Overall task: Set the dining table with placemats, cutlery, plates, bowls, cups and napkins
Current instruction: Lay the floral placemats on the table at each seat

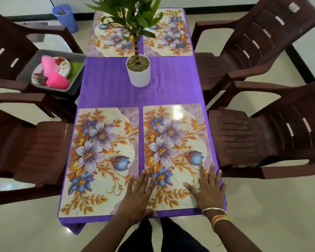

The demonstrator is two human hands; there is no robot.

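**LIGHTING AND IMAGE QUALITY**

Illumination is bright, even and diffuse, and appears to come from overhead. A white glare patch sits at the far end of the near right placemat (176, 142). The glossy floor (271, 206) shows pale reflections and soft chair shadows. My left hand (138, 195) and right hand (205, 188) cast only faint shadows. Wide-angle distortion bows the frame edges outward. The far right chair (262, 33) smears at its top corner, and the blue bin (65, 17) is soft.

Potted plant (138, 70) on table (171, 84) between placemat pairs (102, 157); tray (62, 52) on left chair (0, 33).
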